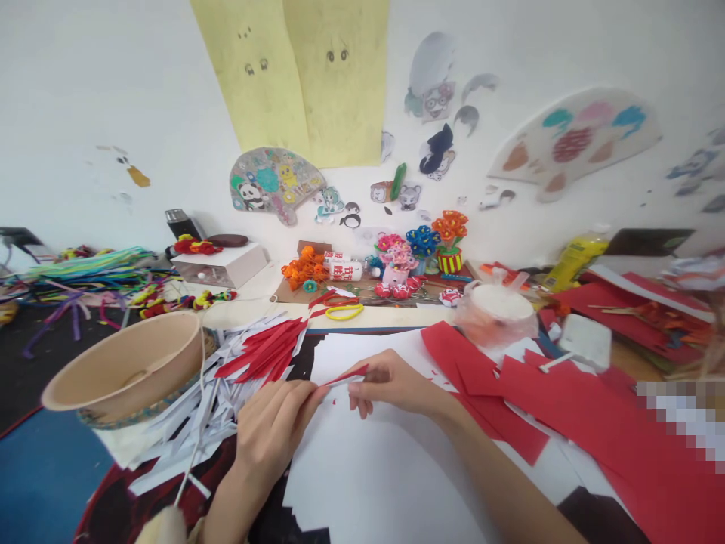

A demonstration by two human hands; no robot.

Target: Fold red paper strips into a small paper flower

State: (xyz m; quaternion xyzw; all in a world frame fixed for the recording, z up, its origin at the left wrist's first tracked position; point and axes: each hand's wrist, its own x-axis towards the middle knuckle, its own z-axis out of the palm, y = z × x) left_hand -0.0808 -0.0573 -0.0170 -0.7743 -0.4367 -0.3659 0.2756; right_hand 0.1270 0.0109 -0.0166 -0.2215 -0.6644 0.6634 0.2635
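We hold red paper strip [347,376] at frame centre: left hand [275,419] pinched on its left end, right hand [396,384] curled, thumb and forefinger gripping right end. White paper [374,483] lies beneath. Red-and-white strips [263,351] heap centre-left, beige bowl [147,393] at left, red sheets [589,408] lower right.

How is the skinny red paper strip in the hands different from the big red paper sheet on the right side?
The skinny red paper strip is narrow and small; the big red paper sheet is much wider and longer. The strip is held up between the left hand and right hand, while the sheet lies with neither hand on it. Both are red.
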